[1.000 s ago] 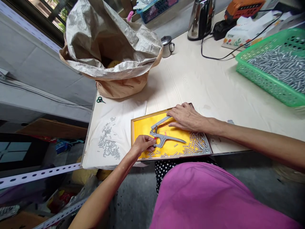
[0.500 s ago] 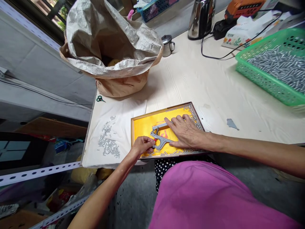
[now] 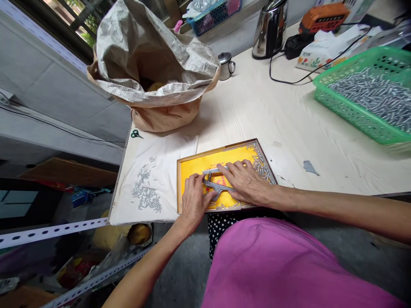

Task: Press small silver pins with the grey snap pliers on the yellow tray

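Observation:
A grey metal pair of hand pliers (image 3: 221,188) with a small dark coil spring and a red part near its jaw lies over a shallow tray (image 3: 224,146) lined in yellow. My right hand (image 3: 248,182) is wrapped over both handles, which stand apart. At the jaw end, my left hand (image 3: 194,199) grips the tool, fingers on top and thumb below; its fingers hide part of the jaw, and I cannot tell whether a small piece is between them. Small metal springs (image 3: 261,167) lie along the tray's right and front edges.
Loose metal pieces (image 3: 147,199) lie on a white cloth (image 3: 173,179) to the left. Behind stands a large open sack (image 3: 167,115), with green-handled scissors (image 3: 136,134) beside it. A green basket (image 3: 349,117) of metal pieces, a kettle (image 3: 268,32) and a lidded cup (image 3: 226,68) are farther back.
My left hand has gone from a fingertip pinch near the red part to a broader grip around the jaw end. My right hand stays on the handles, and the view has shifted slightly.

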The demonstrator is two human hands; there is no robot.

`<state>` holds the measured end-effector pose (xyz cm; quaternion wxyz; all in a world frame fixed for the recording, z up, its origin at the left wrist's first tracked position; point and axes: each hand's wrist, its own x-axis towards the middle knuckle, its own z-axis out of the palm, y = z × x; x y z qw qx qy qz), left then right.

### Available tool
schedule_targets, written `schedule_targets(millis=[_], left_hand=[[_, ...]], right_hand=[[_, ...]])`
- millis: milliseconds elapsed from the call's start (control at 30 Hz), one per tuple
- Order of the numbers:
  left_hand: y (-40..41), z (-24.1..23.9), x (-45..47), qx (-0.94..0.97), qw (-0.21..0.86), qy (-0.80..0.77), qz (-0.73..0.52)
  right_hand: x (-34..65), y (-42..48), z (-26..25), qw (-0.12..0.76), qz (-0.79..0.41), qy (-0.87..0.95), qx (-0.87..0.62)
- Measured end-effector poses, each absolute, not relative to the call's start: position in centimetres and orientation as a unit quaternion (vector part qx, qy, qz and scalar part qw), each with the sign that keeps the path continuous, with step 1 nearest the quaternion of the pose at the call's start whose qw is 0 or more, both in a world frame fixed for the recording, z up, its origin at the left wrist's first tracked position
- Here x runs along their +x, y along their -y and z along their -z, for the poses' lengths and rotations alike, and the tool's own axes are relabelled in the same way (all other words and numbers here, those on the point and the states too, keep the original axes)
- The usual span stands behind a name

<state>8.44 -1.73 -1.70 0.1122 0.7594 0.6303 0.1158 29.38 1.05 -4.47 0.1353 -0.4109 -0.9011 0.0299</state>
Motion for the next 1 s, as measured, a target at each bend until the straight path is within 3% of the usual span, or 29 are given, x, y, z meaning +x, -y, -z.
schedule_targets(millis=[100, 333, 533, 733, 1000], left_hand=[[0.9, 1.9, 9.8, 0.835, 0.035, -0.54, -0.103], [-1.9, 2.2, 10.6, 0.848, 0.034, -0.528, -0.027], [-2.5, 2.1, 10.8, 0.832, 0.039, -0.554, 0.022], [-3.6, 2.7, 10.1, 0.823, 0.087, -0.562, 0.006], [-0.4, 3.9, 11.0, 0.868, 0.025, -0.487, -0.094]], right_hand=[[28.8, -2.3, 4.0, 0.155, -0.025, 0.916, -0.37], [29.1, -4.1, 5.1, 0.135, 0.029, 0.906, -0.4], [28.7, -4.8, 6.2, 0.098, -0.004, 0.924, -0.37], [28.4, -5.7, 6.5, 0.099, -0.046, 0.93, -0.35], [31.6, -7.1, 6.3, 0.129, -0.069, 0.922, -0.36]])
